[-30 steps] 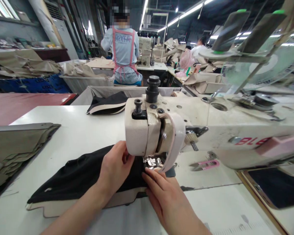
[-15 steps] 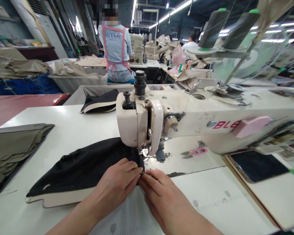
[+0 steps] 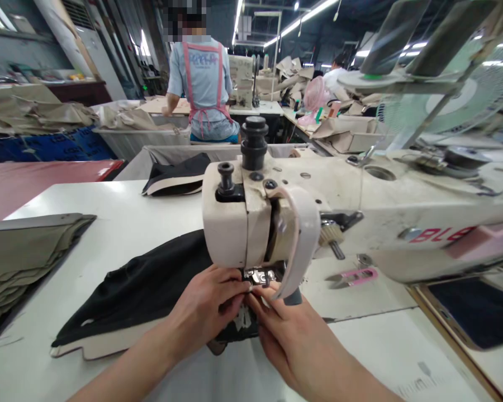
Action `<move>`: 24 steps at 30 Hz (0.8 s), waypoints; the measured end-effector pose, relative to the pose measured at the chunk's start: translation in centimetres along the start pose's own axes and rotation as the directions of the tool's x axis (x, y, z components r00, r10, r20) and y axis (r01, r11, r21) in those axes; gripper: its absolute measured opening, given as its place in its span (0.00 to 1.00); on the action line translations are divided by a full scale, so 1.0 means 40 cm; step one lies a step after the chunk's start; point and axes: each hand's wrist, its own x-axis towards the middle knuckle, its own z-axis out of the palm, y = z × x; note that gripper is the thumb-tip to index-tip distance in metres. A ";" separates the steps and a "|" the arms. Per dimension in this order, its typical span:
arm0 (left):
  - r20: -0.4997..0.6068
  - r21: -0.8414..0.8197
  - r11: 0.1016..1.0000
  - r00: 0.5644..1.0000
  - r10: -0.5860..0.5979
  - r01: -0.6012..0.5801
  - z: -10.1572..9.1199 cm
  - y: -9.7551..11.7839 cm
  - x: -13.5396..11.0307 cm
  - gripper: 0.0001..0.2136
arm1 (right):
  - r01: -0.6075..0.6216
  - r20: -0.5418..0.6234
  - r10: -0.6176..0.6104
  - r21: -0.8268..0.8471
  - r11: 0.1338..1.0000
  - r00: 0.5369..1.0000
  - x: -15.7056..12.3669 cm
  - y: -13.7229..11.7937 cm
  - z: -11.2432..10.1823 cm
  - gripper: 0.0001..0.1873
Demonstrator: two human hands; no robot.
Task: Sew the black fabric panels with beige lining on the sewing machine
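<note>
Black fabric (image 3: 151,279) with a cream-coloured layer along its near edge lies on the white table, running under the head of a sewing machine (image 3: 224,223). My left hand (image 3: 205,307) presses on the fabric, thumb and fingers pinched at its edge just before the presser foot (image 3: 260,276). Fingertips of my right hand (image 3: 291,335) meet them there, closed on the same edge. Below the fingertips a bunched, folded part of the fabric shows. A pale lever-like guard on the machine hides some of my right fingers.
Pink-handled thread snips (image 3: 354,278) lie right of the needle area. A phone-like dark slab (image 3: 473,307) rests farther right. Stacked olive fabric pieces (image 3: 29,251) sit at the left, another black piece (image 3: 178,174) behind the machine. A person in a pink apron (image 3: 203,84) is beyond.
The view has moved closer to the machine, which looks larger. Both hands are nearer the presser foot, and the fabric between them is now bunched, with its underside partly showing.
</note>
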 end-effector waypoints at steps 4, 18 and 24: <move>0.034 -0.081 0.993 0.996 -0.080 0.082 0.008 -0.009 -0.002 0.09 | 0.004 -0.035 -0.004 0.005 1.000 0.999 -0.008 -0.001 0.006 0.30; 0.043 -0.082 0.983 0.986 -0.161 0.164 0.027 -0.004 -0.008 0.09 | 0.027 -0.069 -0.027 -0.004 1.000 0.997 -0.001 0.011 0.019 0.20; -0.003 -0.036 0.996 0.997 -0.080 0.080 0.035 -0.012 -0.012 0.09 | 0.017 -0.071 -0.013 0.061 0.998 0.997 -0.001 0.010 0.008 0.22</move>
